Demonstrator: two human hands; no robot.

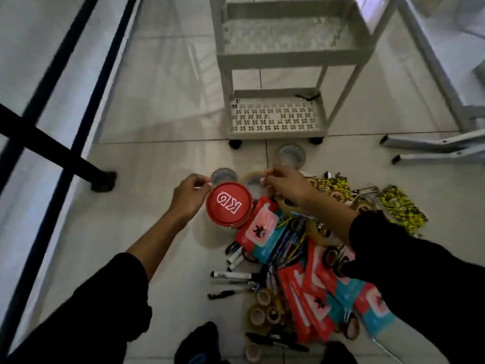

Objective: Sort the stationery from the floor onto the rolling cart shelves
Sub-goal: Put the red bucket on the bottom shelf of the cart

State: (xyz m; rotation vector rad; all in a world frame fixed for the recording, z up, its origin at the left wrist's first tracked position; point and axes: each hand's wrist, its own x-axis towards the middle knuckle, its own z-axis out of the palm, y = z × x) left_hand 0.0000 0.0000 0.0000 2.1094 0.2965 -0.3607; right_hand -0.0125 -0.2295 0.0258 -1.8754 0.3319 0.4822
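Left hand (189, 196) and right hand (284, 183) pinch something small above a red-lidded jar (228, 204). Markers (231, 275), tape rolls (258, 315) and red-teal packets (265, 228) litter the floor (157, 164) before the white rolling cart (278, 59).

- The pale tiled floor (162, 164) looks smooth and glossy, with soft reflections on it.
- The white three-shelf rolling cart (273, 59) has a matt painted finish, metal by the look of it; its shelf floors are perforated sheet.
- The round red lid (228, 203) with white lettering looks like smooth, slightly shiny plastic.
- The red-and-teal flat packets (265, 228) have a glossy printed wrapping.
- The brown tape rolls (258, 315) near the floor's lower edge look shiny and translucent.
- The black long sleeves (409, 279) are matt cloth.
- The yellow-and-black patterned pouches (401, 208) look matt; material unclear.
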